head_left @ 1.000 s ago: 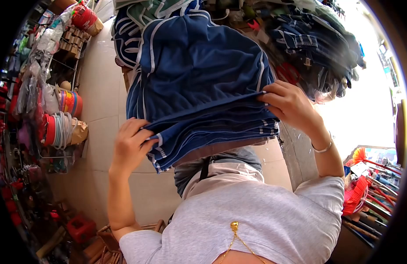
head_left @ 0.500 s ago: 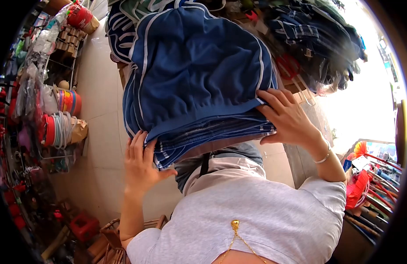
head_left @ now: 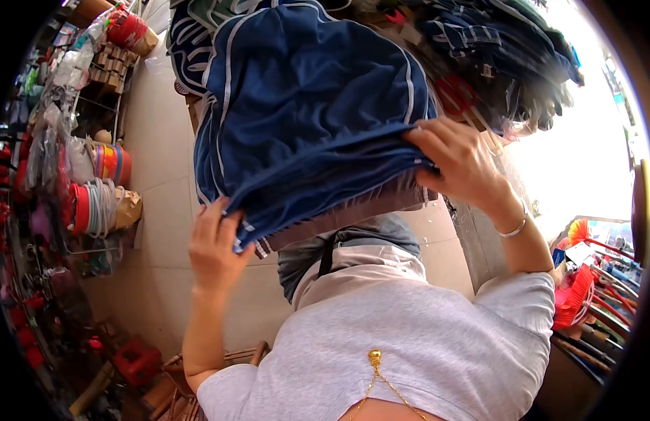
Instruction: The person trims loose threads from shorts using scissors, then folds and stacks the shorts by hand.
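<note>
A stack of dark blue garments [head_left: 304,91] with white piping lies before me, its near edge toward my body. My left hand [head_left: 216,238] is at the near left corner, fingers curled over the edge of the top blue garment. At the near right corner my right hand [head_left: 462,161] pinches the same edge, thumb underneath, and holds it slightly raised. More blue layers show below the lifted edge. Under them sticks out a brownish-mauve cloth [head_left: 339,219]. My left fingertips are partly blurred.
Striped garments [head_left: 187,45] lie at the back left, and a dark pile of clothes [head_left: 479,42] at the back right. Shelves with a coil of cable [head_left: 100,207] line the left. Brooms [head_left: 578,298] stand at the right. A wooden chair [head_left: 181,368] is behind my left arm.
My right hand has moved up and away from me, raising the near edge of the top garment. My left hand has shifted slightly left. More of the mauve cloth shows.
</note>
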The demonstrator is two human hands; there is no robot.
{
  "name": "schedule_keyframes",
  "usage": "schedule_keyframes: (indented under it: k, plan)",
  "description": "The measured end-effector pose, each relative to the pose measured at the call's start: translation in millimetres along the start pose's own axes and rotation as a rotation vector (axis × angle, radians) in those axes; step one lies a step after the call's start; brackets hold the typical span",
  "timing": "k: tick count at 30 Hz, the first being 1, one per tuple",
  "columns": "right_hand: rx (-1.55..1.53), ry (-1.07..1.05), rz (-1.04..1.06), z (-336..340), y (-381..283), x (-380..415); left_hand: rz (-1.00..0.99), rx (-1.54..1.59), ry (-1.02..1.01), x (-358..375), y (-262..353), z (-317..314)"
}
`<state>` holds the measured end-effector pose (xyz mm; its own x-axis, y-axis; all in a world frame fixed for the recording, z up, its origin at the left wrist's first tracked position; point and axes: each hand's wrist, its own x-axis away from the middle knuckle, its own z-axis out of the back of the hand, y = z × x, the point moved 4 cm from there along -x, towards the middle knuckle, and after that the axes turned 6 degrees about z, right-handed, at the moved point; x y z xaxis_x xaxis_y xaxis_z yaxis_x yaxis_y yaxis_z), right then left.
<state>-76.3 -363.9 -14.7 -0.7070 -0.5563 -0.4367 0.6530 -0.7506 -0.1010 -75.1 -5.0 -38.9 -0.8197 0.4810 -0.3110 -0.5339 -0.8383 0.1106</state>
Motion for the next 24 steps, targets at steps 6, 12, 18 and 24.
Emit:
schedule_keyframes:
  k: [6,12,18,24]
  plan:
    - [0.094,0.215,0.118,50.9,-17.4,-16.0,-0.085,-0.043,0.269,-13.9,1.4,62.4]
    - [0.000,-0.121,0.147,0.6,-22.1,31.3,-0.235,-0.126,-0.106,33.5,3.2,2.8]
    - [-0.389,-0.048,0.027,35.3,-1.5,-2.4,-0.136,0.578,0.076,-4.7,-0.9,33.5]
    - [-0.061,0.007,0.066,-35.5,26.7,-77.9,-0.194,0.396,-0.080,-126.8,23.3,-24.0]
